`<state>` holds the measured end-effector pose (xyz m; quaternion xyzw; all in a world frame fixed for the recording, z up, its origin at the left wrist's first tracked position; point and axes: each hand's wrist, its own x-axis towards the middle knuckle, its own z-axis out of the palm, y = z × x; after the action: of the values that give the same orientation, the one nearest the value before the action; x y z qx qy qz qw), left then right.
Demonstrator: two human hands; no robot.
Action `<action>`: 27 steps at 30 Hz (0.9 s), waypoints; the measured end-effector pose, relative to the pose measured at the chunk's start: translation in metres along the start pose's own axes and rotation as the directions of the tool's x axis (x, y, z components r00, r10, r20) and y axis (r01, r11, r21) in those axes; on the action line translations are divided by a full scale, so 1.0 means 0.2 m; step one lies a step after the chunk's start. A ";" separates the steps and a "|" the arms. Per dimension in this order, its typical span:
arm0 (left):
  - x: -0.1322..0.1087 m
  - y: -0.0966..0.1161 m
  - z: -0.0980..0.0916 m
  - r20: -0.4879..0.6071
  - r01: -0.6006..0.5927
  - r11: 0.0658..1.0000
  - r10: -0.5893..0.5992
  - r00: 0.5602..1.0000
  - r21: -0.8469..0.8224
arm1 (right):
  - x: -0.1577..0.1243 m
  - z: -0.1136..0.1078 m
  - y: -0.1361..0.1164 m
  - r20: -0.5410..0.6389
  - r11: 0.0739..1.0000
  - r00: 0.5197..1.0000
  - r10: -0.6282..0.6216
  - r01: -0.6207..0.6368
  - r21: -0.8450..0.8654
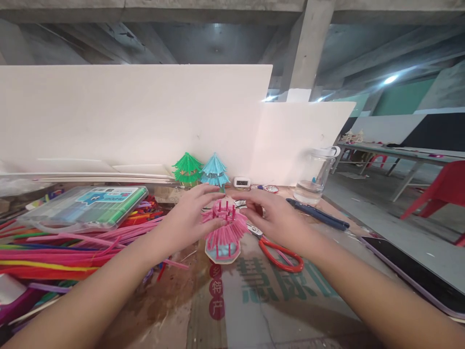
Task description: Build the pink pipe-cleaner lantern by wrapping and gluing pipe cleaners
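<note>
A small pavilion model of pink pipe cleaners (225, 235) stands in front of me. It has an octagonal base with a light blue floor, a flared pink roof and several upright pink posts above it. My left hand (191, 213) is at its left side, fingers stretched out and thumb reaching across beside the upper posts; I cannot tell whether the thumb touches them. To the right of the model is my right hand (271, 213), its fingers partly curled and apart, with nothing visible in them. Red-handled scissors (281, 254) lie beneath and beside that hand.
Loose pipe cleaners (65, 254) and a plastic case (90, 208) fill the left. Behind stand a green model (187, 169) and a blue model (214, 170), near a small digital clock (241, 182). Dark-handled pliers (319, 214), a glass jug (312, 177) and a phone (414, 276) are right.
</note>
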<state>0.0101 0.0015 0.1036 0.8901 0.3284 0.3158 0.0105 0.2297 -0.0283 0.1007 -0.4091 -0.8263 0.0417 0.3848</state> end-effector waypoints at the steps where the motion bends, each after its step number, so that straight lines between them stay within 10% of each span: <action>1: 0.00 -0.01 0.01 0.002 -0.017 0.999 0.017 1.000 0.038 | 0.00 0.00 0.00 -0.007 0.998 0.999 -0.040 0.040 -0.039; 13: -0.01 -0.03 0.02 -0.008 -0.059 0.981 0.062 0.998 0.185 | -0.02 0.11 0.05 0.033 0.950 0.983 -0.178 0.181 -0.256; 22: -0.01 -0.01 0.01 -0.001 -0.065 0.981 0.067 0.998 0.181 | -0.01 0.08 0.04 -0.088 0.989 0.988 -0.131 0.136 0.062; 27: -0.01 -0.02 0.00 -0.022 -0.092 0.978 0.098 0.995 0.186 | -0.01 -0.05 -0.03 -0.124 0.845 0.991 -0.049 0.108 0.524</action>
<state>0.0074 0.0036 0.1023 0.8970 0.3134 0.2979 -0.0923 0.2329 -0.0371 0.1085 -0.2546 -0.7772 0.2305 0.5273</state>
